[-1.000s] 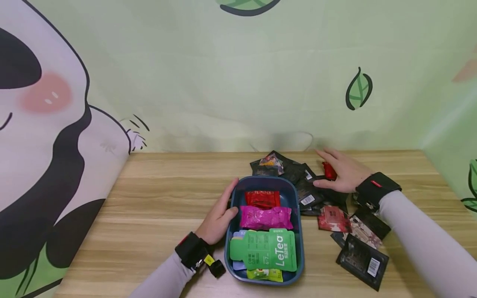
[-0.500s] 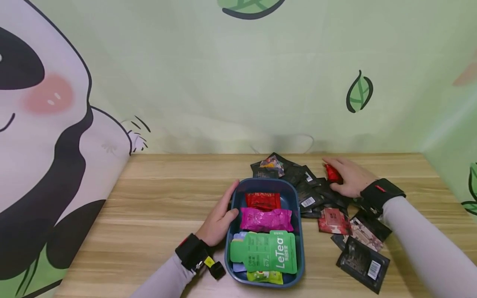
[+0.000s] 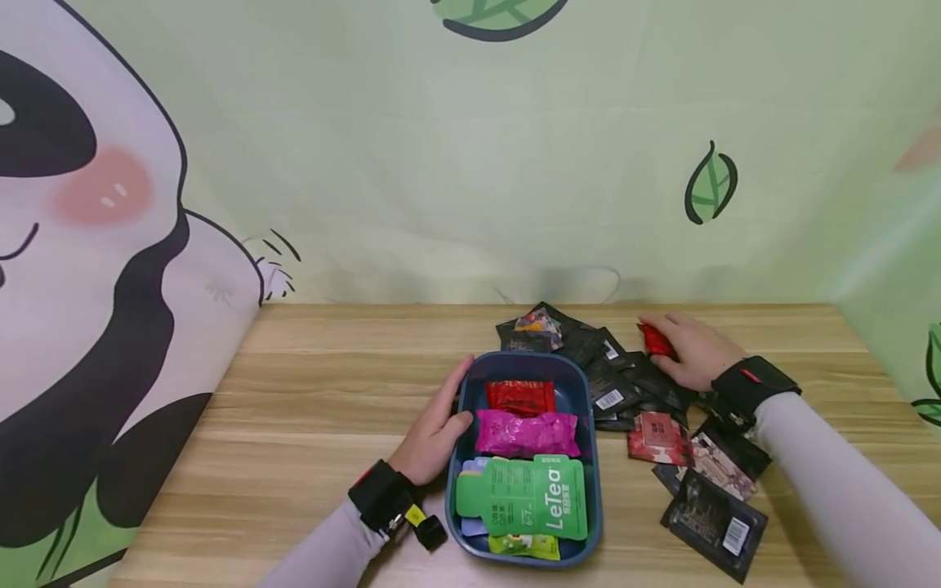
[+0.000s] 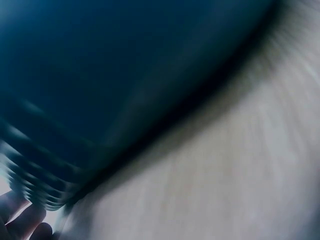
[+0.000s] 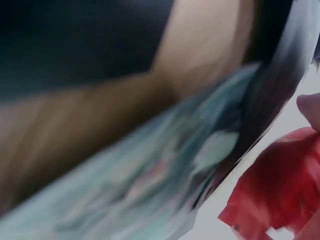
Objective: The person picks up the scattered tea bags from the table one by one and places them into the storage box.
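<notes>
My left hand rests against the left side of a blue plastic box, fingers stretched along the outer wall and thumb at the rim. Inside the box lie a red packet, a magenta packet, a green LeTea pouch and a yellow-green packet. Right of the box, my right hand pinches a crinkled red wrapped packet between thumb and fingers. The right wrist view has this red packet at its right edge. Blur fills most of the left wrist view, where the box wall shows.
Behind and right of the box spreads a pile of flat black sachets. Closer to me are a red sachet, a patterned sachet and a black sachet. A printed green backdrop rises behind the wooden table.
My right hand has moved slightly right and down onto the red wrapped packet and now pinches it. The left hand and the box keep their places.
</notes>
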A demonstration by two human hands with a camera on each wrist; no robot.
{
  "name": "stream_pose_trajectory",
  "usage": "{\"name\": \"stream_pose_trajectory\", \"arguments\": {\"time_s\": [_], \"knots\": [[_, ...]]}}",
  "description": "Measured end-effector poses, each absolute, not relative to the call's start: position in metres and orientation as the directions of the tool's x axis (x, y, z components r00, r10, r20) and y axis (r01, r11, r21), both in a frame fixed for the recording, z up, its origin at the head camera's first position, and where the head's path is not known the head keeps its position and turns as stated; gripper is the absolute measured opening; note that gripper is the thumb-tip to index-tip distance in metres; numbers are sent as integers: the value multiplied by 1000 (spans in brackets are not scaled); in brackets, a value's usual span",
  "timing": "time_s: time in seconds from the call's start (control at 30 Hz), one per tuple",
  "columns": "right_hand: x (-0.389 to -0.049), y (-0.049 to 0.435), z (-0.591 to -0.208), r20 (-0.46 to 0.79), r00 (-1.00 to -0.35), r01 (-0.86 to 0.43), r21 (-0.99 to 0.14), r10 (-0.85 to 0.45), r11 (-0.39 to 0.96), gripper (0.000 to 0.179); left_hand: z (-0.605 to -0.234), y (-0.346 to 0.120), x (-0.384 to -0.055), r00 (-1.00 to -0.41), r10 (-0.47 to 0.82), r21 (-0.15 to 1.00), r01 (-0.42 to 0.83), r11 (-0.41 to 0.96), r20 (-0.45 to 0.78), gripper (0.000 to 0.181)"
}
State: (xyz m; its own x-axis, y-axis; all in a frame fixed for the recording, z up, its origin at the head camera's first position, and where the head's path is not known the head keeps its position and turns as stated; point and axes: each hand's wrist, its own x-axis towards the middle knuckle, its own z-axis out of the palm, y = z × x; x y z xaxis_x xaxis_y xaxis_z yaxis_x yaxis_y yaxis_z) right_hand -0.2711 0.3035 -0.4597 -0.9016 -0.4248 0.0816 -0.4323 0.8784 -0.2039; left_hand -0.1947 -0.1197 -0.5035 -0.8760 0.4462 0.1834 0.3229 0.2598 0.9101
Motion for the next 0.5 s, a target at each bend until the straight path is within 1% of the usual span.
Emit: {"name": "stream_pose_trajectory", "arguments": {"time_s": [0.1, 0.23, 0.4, 0.5], "knots": [[-270, 298, -458, 123, -891, -453, -189, -437, 871, 60, -503, -119, -195, -875, 443, 905, 333, 265, 193, 72], [-268, 286, -452, 140, -884, -464, -172, -445, 869, 54, -503, -119, -195, -874, 445, 904, 337, 264, 196, 71], [-261, 267, -443, 160, -873, -482, -142, -461, 864, 53, -502, -119, -194, -875, 446, 907, 330, 261, 190, 71], [-258, 252, -436, 190, -850, -517, -123, -491, 847, 51, -502, -120, -194, -876, 444, 907, 330, 263, 190, 71]]}}
